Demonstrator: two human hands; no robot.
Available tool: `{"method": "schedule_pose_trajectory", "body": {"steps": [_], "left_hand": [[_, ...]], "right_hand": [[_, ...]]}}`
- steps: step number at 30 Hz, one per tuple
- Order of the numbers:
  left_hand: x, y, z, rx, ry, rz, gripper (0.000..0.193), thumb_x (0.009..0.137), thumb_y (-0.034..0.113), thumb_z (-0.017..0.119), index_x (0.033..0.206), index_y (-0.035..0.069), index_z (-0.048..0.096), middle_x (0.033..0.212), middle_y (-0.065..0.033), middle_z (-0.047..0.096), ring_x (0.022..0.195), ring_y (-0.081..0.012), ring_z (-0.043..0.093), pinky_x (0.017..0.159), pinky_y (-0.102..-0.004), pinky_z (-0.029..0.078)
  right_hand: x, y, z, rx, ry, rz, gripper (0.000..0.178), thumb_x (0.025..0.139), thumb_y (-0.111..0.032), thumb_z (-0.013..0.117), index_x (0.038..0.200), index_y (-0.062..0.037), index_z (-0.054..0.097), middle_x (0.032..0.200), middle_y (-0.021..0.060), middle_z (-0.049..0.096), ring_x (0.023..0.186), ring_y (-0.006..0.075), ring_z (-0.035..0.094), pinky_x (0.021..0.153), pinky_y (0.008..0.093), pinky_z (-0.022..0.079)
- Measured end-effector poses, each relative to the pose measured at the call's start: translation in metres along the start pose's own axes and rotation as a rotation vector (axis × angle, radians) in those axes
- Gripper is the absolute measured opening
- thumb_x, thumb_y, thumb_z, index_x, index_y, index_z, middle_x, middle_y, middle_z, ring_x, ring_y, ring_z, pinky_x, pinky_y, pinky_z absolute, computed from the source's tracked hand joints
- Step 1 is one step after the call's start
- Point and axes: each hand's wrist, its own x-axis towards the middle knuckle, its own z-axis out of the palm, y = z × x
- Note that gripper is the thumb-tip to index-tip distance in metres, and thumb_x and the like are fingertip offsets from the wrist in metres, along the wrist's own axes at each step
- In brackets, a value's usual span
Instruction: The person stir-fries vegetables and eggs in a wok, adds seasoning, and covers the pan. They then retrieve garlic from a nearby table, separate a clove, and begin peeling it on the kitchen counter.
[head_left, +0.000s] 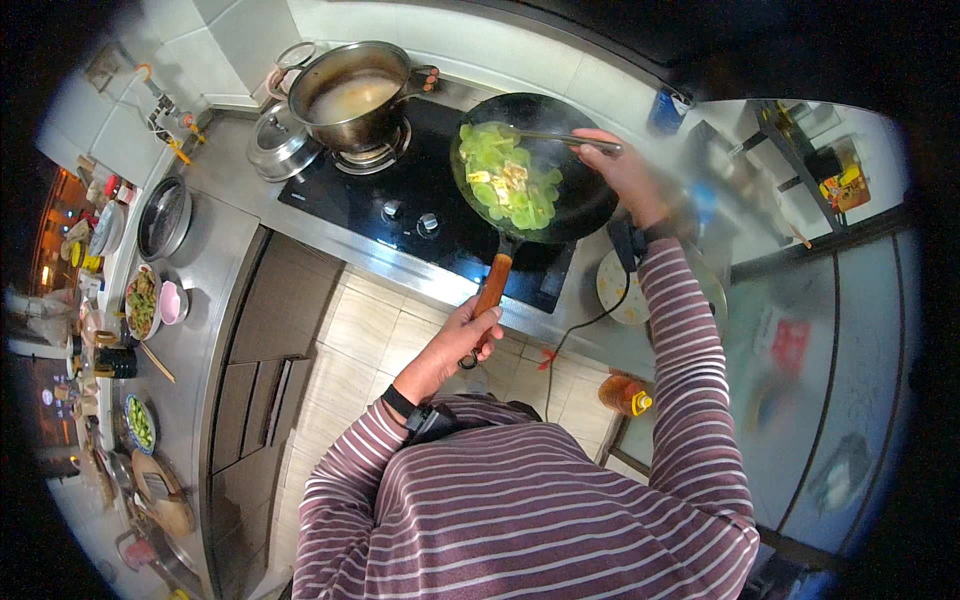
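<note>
My left hand (pixel 462 338) is wrapped round the wooden handle (pixel 495 283) of a black wok (pixel 575 195) on the right side of the stove. Green vegetable slices (pixel 490 150) with pale yellow pieces, perhaps egg, lie in the wok's left half. My right hand (pixel 622 170) grips a metal spatula (pixel 545 135) by its handle, reaching in over the wok's right rim. Its far end rests by the food, and I cannot make out its blade. Both forearms are in striped sleeves.
On the left burner stands a deep pot (pixel 345 125) of cloudy liquid, its lid (pixel 283 145) beside it. The left counter bears a dark pan (pixel 165 218), a plate of food (pixel 142 305), a pink bowl (pixel 173 302) and a cutting board (pixel 165 495). An oil bottle (pixel 622 396) stands at the lower right.
</note>
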Motion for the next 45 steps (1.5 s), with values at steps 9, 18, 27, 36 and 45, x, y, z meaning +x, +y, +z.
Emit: {"method": "schedule_pose_trajectory", "body": {"steps": [9,18,27,36,45], "left_hand": [[0.0,0.001,0.002,0.007,-0.01,-0.002,0.027,0.099,0.026,0.056,0.118,0.009,0.047,0.077,-0.001,0.058,0.053,-0.0076,0.05,0.045,-0.0218,0.039],[-0.001,0.001,0.002,0.002,-0.016,0.004,0.027,0.1,0.025,0.055,0.12,0.009,0.048,0.077,-0.0004,0.057,0.053,-0.0072,0.05,0.045,-0.0213,0.039],[-0.002,0.002,0.002,0.025,0.001,0.005,0.025,0.1,0.025,0.055,0.118,0.01,0.049,0.078,-0.0005,0.058,0.053,-0.0069,0.05,0.045,-0.0208,0.04],[0.001,-0.001,-0.001,0.008,-0.009,0.016,0.025,0.099,0.026,0.057,0.116,0.01,0.049,0.076,-0.0005,0.058,0.052,-0.0072,0.049,0.044,-0.0216,0.039],[0.003,-0.004,-0.002,-0.02,-0.017,0.023,0.024,0.099,0.026,0.057,0.116,0.01,0.049,0.076,-0.0006,0.057,0.051,-0.0073,0.049,0.043,-0.0216,0.038]], "right_hand": [[-0.074,-0.093,0.029,-0.55,-0.076,-0.39,0.022,0.087,-0.003,0.067,0.109,-0.0064,0.069,0.109,0.0088,0.07,0.102,0.0222,0.066,0.092,0.0336,0.05],[-0.127,-0.103,0.053,-0.518,-0.091,-0.217,0.023,0.084,0.0,0.068,0.106,-0.0051,0.068,0.102,0.01,0.07,0.095,0.024,0.068,0.085,0.0319,0.053],[-0.135,-0.012,0.076,-0.676,0.142,-0.302,0.035,0.086,-0.001,0.066,0.119,-0.011,0.065,0.121,0.0176,0.063,0.108,0.0321,0.064,0.088,0.0362,0.052],[-0.144,-0.007,0.032,-0.653,0.01,0.095,0.035,0.088,-0.007,0.062,0.123,-0.0101,0.064,0.113,0.0103,0.066,0.098,0.0181,0.064,0.084,0.0334,0.053],[-0.091,-0.009,0.013,-0.509,0.029,-0.004,0.035,0.094,-0.011,0.058,0.128,-0.0091,0.061,0.089,0.0023,0.065,0.079,0.0112,0.059,0.075,0.026,0.049]]}}
